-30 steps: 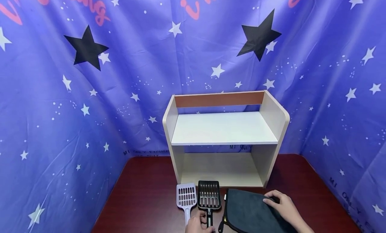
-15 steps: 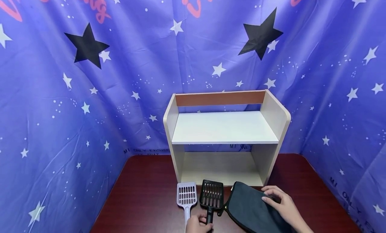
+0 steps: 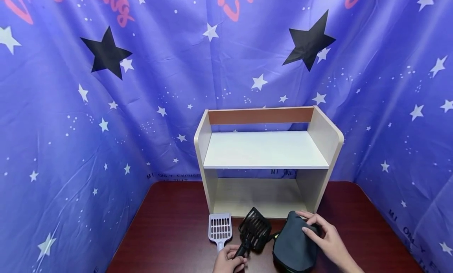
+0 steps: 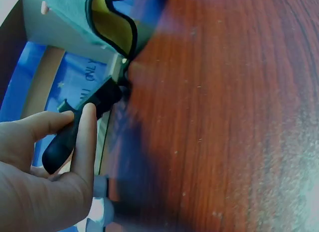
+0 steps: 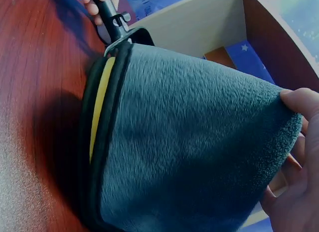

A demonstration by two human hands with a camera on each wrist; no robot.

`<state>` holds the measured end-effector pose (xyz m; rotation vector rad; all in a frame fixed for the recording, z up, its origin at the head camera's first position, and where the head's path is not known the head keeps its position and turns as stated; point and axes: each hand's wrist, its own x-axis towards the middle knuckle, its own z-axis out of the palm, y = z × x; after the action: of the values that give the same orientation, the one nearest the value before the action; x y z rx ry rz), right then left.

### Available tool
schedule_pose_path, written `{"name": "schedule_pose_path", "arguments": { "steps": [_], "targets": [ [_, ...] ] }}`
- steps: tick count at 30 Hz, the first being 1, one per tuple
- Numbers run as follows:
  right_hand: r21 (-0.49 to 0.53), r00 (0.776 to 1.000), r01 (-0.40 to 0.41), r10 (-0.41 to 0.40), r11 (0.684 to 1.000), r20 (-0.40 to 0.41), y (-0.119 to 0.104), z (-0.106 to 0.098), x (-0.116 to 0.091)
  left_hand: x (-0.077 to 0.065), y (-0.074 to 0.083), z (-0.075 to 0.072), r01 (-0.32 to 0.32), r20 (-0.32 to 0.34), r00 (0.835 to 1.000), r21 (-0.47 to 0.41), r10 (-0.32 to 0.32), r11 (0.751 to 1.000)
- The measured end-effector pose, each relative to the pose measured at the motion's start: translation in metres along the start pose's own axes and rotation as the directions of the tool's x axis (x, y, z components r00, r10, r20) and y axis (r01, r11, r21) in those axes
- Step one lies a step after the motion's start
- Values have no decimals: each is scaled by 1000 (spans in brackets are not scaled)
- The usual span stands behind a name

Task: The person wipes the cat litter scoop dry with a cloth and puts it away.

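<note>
My left hand (image 3: 230, 259) pinches the handle of a black slotted litter scoop (image 3: 255, 230), which is raised and tilted to the right. In the left wrist view, thumb and fingers press the black handle from both sides. My right hand (image 3: 323, 237) grips the far corner of a dark grey plush pouch (image 3: 296, 247). The right wrist view has the pouch with its black-edged mouth parted, a yellow lining (image 5: 102, 102) inside. The scoop's head is right beside that edge. A pale lilac litter scoop (image 3: 220, 228) lies left of the black one, its handle partly hidden by my left hand.
Behind the hands stands a two-tier shelf unit (image 3: 265, 151), its front edge close to the scoops and the pouch. Everything is on a dark red wood table (image 3: 170, 226). A purple curtain (image 3: 170, 88) with stars surrounds the table's back and sides.
My left hand has lifted the black scoop and swung it to the right, turning its head. My right hand has raised and turned the pouch, which now looks narrower in the head view.
</note>
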<state>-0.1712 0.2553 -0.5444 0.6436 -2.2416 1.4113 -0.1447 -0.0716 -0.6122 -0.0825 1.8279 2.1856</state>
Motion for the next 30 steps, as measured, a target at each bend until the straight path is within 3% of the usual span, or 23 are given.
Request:
{"name": "schedule_pose_path", "arguments": {
  "steps": [9,13,21,26,30],
  "targets": [
    [-90,999,47,-48,995,-12,-13,11,8,-9,14,-14,8,54,999,-93,-3,996],
    [-184,989,132,-115,974,97,-17,14,8,-10,20,-18,9,55,998,-119,-2,993],
    [-307,944,251,-161,918,288,-28,16,3,-11,35,-20,5,60,998,-146,4,989],
    [-219,916,210,-114,953,384,-35,11,9,-12,48,-20,-32,90,995,-135,44,990],
    [-150,905,173,-96,973,414,-36,6,16,-13,53,-21,-49,123,990,-126,64,991]
  ]
}}
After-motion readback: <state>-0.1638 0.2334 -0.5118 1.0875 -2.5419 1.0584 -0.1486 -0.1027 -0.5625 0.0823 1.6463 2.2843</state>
